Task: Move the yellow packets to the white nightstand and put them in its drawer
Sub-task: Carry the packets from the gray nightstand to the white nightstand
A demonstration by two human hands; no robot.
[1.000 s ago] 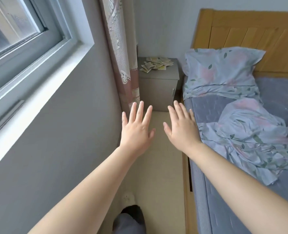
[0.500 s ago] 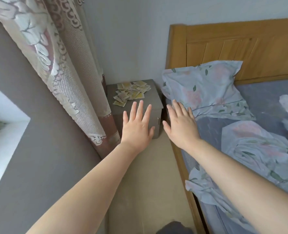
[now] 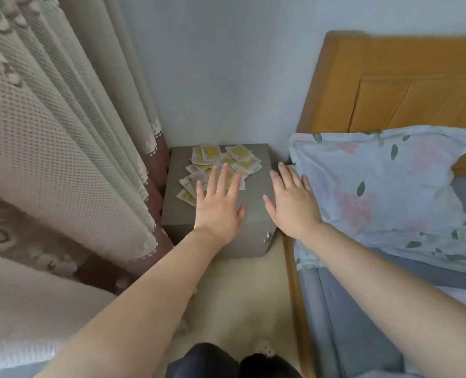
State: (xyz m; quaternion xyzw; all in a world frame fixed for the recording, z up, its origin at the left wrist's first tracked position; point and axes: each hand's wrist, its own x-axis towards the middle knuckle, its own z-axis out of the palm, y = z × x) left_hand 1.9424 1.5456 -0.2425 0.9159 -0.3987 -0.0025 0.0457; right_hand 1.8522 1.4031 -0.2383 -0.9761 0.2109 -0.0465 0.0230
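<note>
Yellow packets (image 3: 227, 159): how are the grips set toward them?

— Both are held flat with the fingers straight, and nothing is pinched. The left grip (image 3: 218, 203) is spread over the near edge of the heap; whether the packets are touched cannot be told. The right grip (image 3: 292, 203) is stretched out over the right edge of the grey bedside table (image 3: 256, 186).

And where are the packets found?

— They are scattered in a loose, overlapping heap on the back half of the table top, toward its left side.

How should they be expected to handle?

— They are judged thin, light and limp, and probably slick against one another, so a few could be shed from a mere pinch. They are better swept together and taken from both sides of the heap.

What is hidden or unclear?

— Packets under the left fingers are covered, so no count can be made, and the print is blurred. The table's front is mostly masked by the left forearm, with only a small knob (image 3: 268, 236) seen. No white nightstand is shown.
</note>
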